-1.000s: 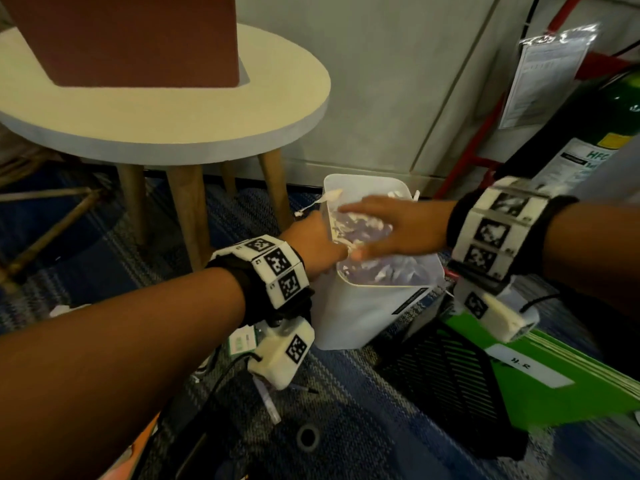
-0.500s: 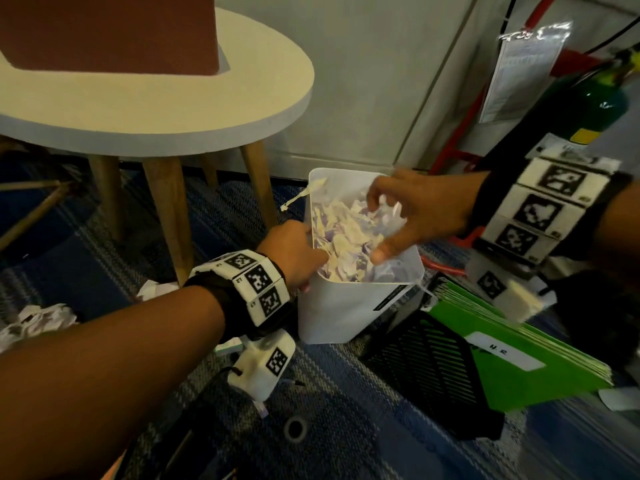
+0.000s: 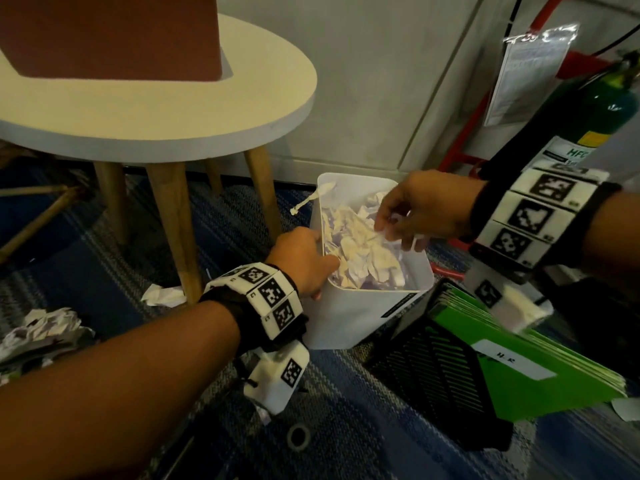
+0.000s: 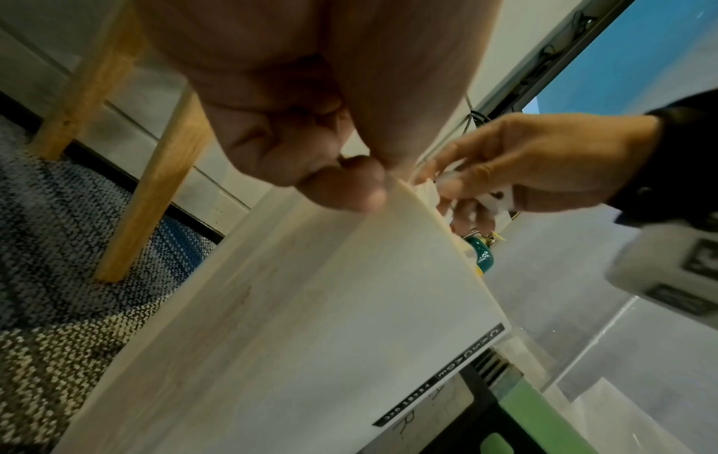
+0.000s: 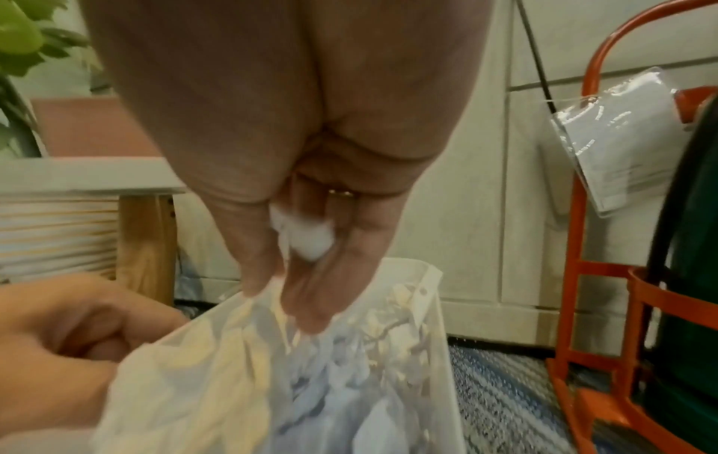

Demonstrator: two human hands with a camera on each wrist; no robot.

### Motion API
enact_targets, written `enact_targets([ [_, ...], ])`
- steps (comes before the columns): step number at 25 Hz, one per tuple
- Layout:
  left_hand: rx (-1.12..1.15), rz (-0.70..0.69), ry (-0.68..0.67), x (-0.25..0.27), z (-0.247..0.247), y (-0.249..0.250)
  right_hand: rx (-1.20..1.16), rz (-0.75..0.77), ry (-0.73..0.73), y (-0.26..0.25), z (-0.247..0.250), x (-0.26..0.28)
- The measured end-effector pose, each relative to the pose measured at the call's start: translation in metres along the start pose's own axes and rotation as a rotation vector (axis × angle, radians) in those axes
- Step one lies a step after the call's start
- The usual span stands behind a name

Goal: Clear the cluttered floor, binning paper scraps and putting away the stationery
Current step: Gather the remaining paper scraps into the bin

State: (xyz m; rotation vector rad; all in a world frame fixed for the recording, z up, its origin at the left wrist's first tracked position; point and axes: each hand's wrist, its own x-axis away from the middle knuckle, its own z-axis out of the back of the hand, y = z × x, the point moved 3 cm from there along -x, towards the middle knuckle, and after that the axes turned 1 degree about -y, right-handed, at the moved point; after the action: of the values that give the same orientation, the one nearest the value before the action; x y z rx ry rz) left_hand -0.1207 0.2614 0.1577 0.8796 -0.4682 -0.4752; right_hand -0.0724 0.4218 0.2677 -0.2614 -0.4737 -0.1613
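A white bin (image 3: 363, 313) stands on the carpet beside the table leg, filled with crumpled paper (image 3: 360, 251). My left hand (image 3: 322, 271) grips the bin's left rim, thumb inside and fingers curled outside, as the left wrist view shows at the bin's rim (image 4: 392, 196). Just above the bin's far right side hovers my right hand (image 3: 394, 230), fingers pointing down. A small white paper scrap (image 5: 307, 236) sits pinched between those fingers. More crumpled paper (image 3: 45, 327) lies on the floor at the left, and one piece (image 3: 162, 294) by the table leg.
A round white table (image 3: 173, 133) on wooden legs stands at the left with a brown box on it. Green folders (image 3: 519, 368) in a black mesh tray (image 3: 433, 379) lie right of the bin. A green fire extinguisher (image 3: 588, 126) in a red stand is against the wall. A tape roll (image 3: 298, 436) lies near me.
My right hand lifted off the paper pile in the bin and now hangs above it with a scrap in its fingers. The left hand stayed on the rim.
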Motion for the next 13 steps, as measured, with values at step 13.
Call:
enact_targets([
  [13,-0.025,-0.062,0.019,0.022,-0.005,-0.009,0.372,-0.101,0.086,-0.012,-0.081,-0.07],
])
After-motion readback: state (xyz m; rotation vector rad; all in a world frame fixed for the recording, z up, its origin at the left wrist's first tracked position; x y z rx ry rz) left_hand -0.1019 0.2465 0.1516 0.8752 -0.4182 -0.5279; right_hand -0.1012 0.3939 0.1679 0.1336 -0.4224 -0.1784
